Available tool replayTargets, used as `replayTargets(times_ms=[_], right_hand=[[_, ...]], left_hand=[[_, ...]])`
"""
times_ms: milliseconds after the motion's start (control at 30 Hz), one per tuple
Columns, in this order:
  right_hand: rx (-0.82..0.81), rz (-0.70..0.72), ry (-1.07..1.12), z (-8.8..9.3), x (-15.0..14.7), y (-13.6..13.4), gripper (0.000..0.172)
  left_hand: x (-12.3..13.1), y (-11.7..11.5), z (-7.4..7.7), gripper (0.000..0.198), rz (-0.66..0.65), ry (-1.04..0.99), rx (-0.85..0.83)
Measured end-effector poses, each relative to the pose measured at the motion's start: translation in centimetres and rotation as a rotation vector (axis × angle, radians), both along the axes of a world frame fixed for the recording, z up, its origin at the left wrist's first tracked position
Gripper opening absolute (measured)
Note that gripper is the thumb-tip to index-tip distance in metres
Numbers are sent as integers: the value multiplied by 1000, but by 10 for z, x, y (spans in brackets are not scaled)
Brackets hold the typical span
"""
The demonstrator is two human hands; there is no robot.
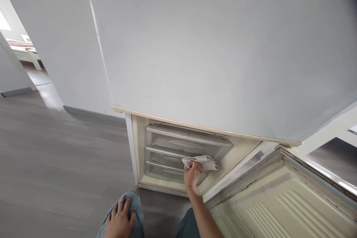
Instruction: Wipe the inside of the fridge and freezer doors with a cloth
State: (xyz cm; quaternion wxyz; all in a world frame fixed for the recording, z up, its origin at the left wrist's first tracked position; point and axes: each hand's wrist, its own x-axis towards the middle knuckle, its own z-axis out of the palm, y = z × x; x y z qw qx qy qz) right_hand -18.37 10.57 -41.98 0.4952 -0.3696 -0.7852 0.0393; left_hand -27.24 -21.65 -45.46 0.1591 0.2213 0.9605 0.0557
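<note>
My right hand [192, 174] grips a crumpled pale grey cloth [201, 162] and presses it against clear plastic freezer drawers [178, 148] stacked inside the lower compartment of a white refrigerator. My left hand [119, 219] rests with spread fingers on my jeans-covered knee [136, 206], away from the refrigerator and holding nothing. Above the drawers, the large white upper door [195, 44] fills most of the view. The cream-lined freezer door [279, 204] swings open at lower right, its rubber seal showing dark grime.
A grey wood-look floor [69, 148] runs up to the refrigerator. A white wall [58, 37] with a grey skirting board [92, 113] stands on the left, and a doorway [23, 55] there leads to a brighter room.
</note>
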Motion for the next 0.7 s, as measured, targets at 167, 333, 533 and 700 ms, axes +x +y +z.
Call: replayTargets(times_ms=[167, 333, 533, 700], right_hand=[[-16, 49, -2, -16, 18, -1, 18], [-140, -295, 307, -32, 52, 2, 38], [-23, -313, 388, -26, 28, 17, 52], [28, -232, 310, -38, 4, 3, 65]], left_hand=[[3, -1, 7, 59, 5, 14, -8], [2, -3, 8, 59, 5, 5, -15], [-2, -3, 3, 57, 9, 23, 18], [-1, -4, 3, 57, 14, 1, 41]])
